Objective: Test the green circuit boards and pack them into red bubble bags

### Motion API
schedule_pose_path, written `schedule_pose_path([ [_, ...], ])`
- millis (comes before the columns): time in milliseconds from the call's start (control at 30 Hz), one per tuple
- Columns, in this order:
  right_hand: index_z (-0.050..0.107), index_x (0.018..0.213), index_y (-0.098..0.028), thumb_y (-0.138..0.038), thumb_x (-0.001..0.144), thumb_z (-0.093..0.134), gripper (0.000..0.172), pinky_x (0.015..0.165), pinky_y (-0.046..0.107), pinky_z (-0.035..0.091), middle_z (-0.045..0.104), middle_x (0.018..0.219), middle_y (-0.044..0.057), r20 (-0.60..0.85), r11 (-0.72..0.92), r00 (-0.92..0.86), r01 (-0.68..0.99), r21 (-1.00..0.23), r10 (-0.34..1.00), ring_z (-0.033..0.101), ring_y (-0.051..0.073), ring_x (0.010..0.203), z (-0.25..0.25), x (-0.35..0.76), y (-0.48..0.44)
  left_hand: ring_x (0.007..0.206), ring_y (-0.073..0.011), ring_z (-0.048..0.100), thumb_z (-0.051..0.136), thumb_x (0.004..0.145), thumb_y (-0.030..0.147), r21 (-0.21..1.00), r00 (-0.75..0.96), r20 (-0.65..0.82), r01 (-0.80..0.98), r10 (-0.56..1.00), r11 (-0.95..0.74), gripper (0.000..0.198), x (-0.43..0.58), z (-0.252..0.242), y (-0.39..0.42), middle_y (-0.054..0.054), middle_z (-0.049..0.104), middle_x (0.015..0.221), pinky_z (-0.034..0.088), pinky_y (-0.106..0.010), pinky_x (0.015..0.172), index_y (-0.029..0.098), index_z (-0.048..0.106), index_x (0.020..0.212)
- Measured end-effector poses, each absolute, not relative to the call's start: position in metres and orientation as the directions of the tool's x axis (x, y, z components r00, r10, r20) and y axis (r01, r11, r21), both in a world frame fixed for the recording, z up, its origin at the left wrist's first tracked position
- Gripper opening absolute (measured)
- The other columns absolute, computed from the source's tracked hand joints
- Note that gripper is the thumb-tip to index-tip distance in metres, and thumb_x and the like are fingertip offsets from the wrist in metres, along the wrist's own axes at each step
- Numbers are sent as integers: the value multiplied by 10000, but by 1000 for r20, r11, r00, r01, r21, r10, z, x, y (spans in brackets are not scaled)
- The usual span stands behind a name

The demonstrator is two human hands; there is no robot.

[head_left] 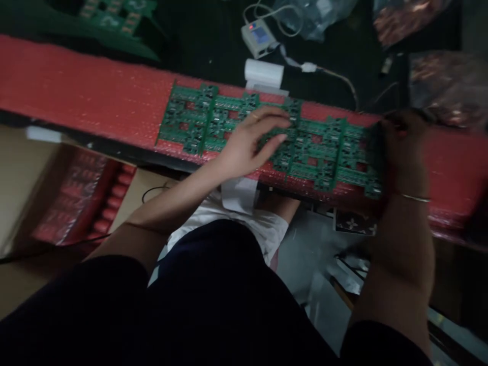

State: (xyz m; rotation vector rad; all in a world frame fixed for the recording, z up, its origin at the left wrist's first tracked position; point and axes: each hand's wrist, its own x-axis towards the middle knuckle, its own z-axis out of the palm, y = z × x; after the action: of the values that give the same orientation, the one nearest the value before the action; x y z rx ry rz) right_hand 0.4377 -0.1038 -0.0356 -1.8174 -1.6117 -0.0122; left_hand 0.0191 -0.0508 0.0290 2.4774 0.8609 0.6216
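A row of green circuit boards (320, 147) lies side by side on a strip of red bubble wrap (99, 86). My left hand (253, 140) hovers over or rests on the middle boards, its fingers loosely stretched and the thumb apart, with nothing seen in it. At the right end of the row is my right hand (406, 132), dark and smeared by motion. Its fingers are curled, but I cannot make out whether they hold anything. A dark blurred patch beside it covers part of the last board.
Behind the strip stand a white roll (264, 74) and a small device (258, 38) with a lit screen and cable. Clear bags of copper-coloured parts (450, 86) lie at the right. More green boards (114, 20) are at the back left. A cardboard box (23, 188) holds red bubble wrap below left.
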Motion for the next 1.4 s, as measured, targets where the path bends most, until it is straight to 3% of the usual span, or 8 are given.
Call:
schedule_pose_path([
  [100,761,958,-158,-294,902,670,173,744,384,514,766,950,140,479,-14,246,899,-437,843,699,216,852,-38,438,-102,1135,-227,700,492,1067,383,558,592,409,440,694,-704,297,-44,5,-66,-94,719,1164,569,-415,1015,200,717,1137],
  [200,731,929,-168,-147,806,658,144,720,331,522,746,903,107,462,-100,301,907,-409,834,681,207,813,-33,431,-103,991,-184,702,618,1004,285,528,626,451,387,636,-756,151,-81,-27,-88,-79,719,1023,587,-326,892,194,737,1018],
  [400,698,896,-183,-100,780,642,153,724,322,510,719,894,102,414,-199,356,905,-377,838,652,208,801,-27,423,-104,1037,-204,668,735,939,281,540,631,404,419,662,-730,137,-101,-57,-109,-90,705,1098,565,-362,916,209,744,1054],
  [567,726,929,-172,-76,805,668,168,713,314,494,734,905,109,393,-249,394,894,-372,831,658,200,803,-27,424,-103,1071,-211,661,708,963,288,574,610,358,454,707,-682,163,-106,-61,-107,-89,700,1115,552,-373,929,219,741,1108],
  [767,758,917,-166,14,768,701,241,748,292,508,775,939,125,366,-299,444,872,-389,818,699,179,848,-26,420,-100,1059,-200,664,706,960,217,568,597,439,394,671,-722,168,-107,-63,-104,-87,696,1108,558,-358,916,220,741,1124],
  [1000,752,810,-164,-98,746,696,108,675,297,475,719,791,96,502,-105,333,897,-429,798,617,169,711,-29,424,-105,1036,-199,664,689,961,219,607,575,378,438,726,-663,70,-103,-58,-106,-79,694,1057,563,-368,915,206,745,1002],
  [1133,753,850,-167,-201,744,658,147,653,297,464,704,800,94,504,-63,336,873,-484,796,613,172,716,-31,426,-107,1020,-198,663,680,957,207,613,569,404,412,716,-674,55,-102,-57,-106,-80,681,1032,564,-362,908,199,734,957],
  [1400,690,813,-167,-335,713,603,213,639,325,447,633,754,66,509,-30,304,878,-478,805,578,179,669,-26,422,-107,1076,-207,660,638,960,175,633,555,373,433,744,-641,109,-100,-56,-106,-84,677,1078,568,-381,948,208,726,1015],
])
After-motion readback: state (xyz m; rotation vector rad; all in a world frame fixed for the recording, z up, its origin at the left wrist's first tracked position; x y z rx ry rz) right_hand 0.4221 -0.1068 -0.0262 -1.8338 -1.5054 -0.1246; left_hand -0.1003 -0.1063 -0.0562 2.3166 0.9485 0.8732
